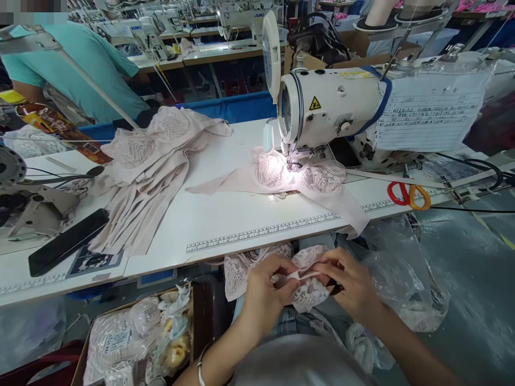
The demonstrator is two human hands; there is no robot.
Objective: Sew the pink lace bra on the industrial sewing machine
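Below the table's front edge, over my lap, my left hand (266, 289) and my right hand (349, 283) pinch a pale pink lace bra piece (306, 292) between them; both hands are closed on it, fingertips meeting at a narrow band in its middle. More lace hangs to the left of my left hand. On the white table (225, 214) another lace bra piece (300, 177) lies under the needle of the white sewing machine (333, 107), lit by its lamp.
A pile of pink bra pieces (153, 161) lies on the table's left. Red and orange scissors (408, 194) rest at the right. A black phone (66, 241) lies front left. A cardboard box (137, 338) stands below. A person in a teal shirt (76, 64) works behind.
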